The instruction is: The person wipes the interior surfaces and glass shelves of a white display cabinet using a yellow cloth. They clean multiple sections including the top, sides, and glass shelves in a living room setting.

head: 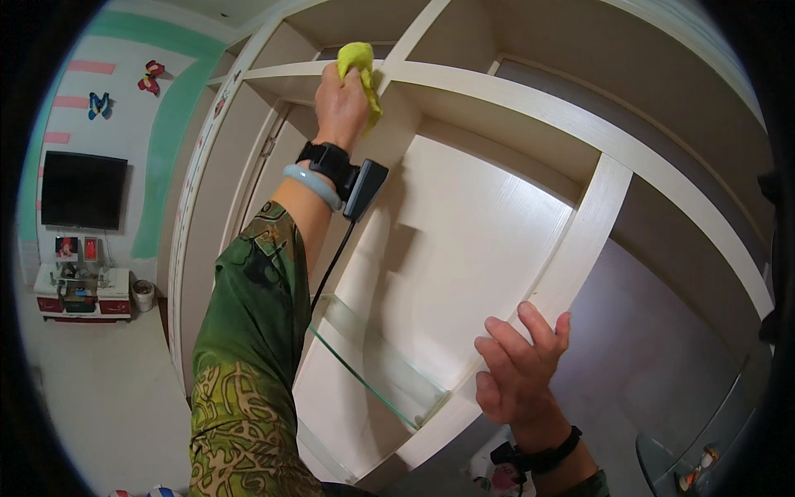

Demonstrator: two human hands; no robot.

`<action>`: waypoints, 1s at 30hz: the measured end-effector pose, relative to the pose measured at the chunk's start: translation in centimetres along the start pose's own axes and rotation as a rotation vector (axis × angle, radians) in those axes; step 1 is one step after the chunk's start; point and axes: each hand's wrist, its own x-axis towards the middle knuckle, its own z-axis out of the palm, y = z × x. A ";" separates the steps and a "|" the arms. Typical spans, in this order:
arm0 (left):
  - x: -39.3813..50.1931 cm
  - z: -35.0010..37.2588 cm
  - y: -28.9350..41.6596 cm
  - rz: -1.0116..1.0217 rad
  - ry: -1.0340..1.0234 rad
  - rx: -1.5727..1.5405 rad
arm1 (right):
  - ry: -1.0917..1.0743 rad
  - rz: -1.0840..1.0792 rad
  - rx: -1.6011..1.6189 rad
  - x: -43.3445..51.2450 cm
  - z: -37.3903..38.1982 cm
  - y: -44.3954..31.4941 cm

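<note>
My left hand (340, 107) is raised high and closed around a yellow-green cloth (356, 57). The cloth lies at the joint where a white crossbar (484, 83) of the built-in shelving meets an upright, and part of it hangs below my fist. Lower on the right, my right hand (520, 366) has its fingers apart and holds nothing. It is beside a white upright post (574, 239); I cannot tell whether the fingertips touch it. Between my arms is a tall shelf bay with a pale back panel (478, 205) and a glass shelf (379, 360).
A corner glass shelf (658, 460) with a small figurine (700, 467) is at lower right. A black cable (332, 264) runs from a device (366, 189) at my left wrist. Far left are a wall television (84, 189), a low cabinet (112, 282) and a white bin (143, 295).
</note>
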 end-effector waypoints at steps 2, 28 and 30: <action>-0.1 1.6 0.9 -0.053 -0.100 -0.088 | -0.004 0.005 0.004 0.0 -0.1 -0.1; -10.3 5.0 15.9 0.550 -0.551 -0.169 | 0.036 -0.257 -0.119 22.7 -1.5 9.1; -10.0 4.1 15.7 0.611 -0.561 -0.110 | -0.108 -0.229 -0.197 23.8 -1.1 9.9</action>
